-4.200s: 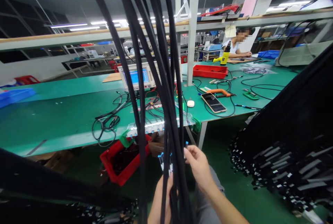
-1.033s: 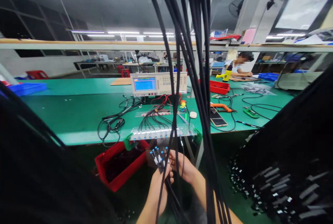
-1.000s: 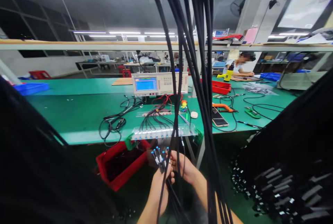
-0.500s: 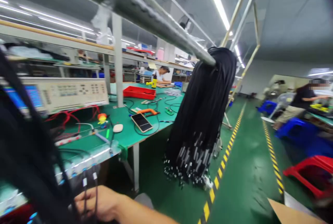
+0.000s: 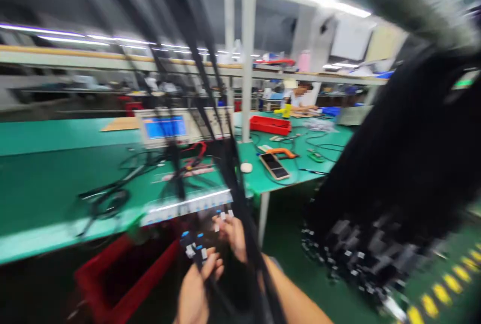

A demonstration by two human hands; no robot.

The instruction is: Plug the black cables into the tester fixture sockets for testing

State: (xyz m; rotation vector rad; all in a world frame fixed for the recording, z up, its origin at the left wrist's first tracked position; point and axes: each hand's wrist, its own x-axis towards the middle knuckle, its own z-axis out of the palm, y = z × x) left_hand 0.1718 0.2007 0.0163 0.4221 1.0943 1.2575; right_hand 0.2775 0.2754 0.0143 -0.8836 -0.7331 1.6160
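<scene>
A red plastic bin (image 5: pixel 112 274) sits under the green workbench (image 5: pixel 45 183), where a beige test instrument with a lit blue screen (image 5: pixel 165 127) stands; motion blur leaves its writing unreadable. The left hand (image 5: pixel 195 289) is clamped around a bunch of thin black cables with blue-and-white tipped connectors (image 5: pixel 193 246), low at centre. Just beside it, the right hand (image 5: pixel 235 233) pinches several more connector ends. A black smartphone (image 5: pixel 274 166) lies on the bench. A thick hanging bundle of black cables (image 5: pixel 398 173) fills the right.
</scene>
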